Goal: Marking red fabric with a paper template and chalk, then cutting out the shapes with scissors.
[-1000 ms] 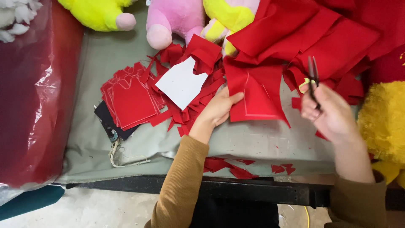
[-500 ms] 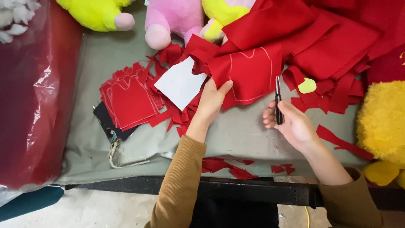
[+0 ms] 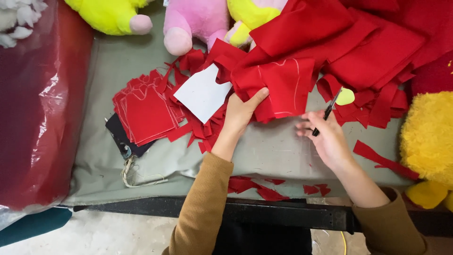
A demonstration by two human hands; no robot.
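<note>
My left hand grips the lower left edge of a red fabric piece marked with pale chalk lines, lying on the grey-covered table. My right hand rests just right of it, fingers spread on the table while holding black scissors that point up toward the fabric. A white paper pattern lies left of my left hand. Further left sits a stack of cut red pieces.
A big heap of red cloth fills the upper right. Plush toys line the back: yellow, pink; another yellow one at right. A red plastic-wrapped bundle stands left. Red scraps lie near the front edge.
My right hand with the scissors has come down and left onto the table by the fabric. The marked red piece has been pulled nearer and flattened under my left hand.
</note>
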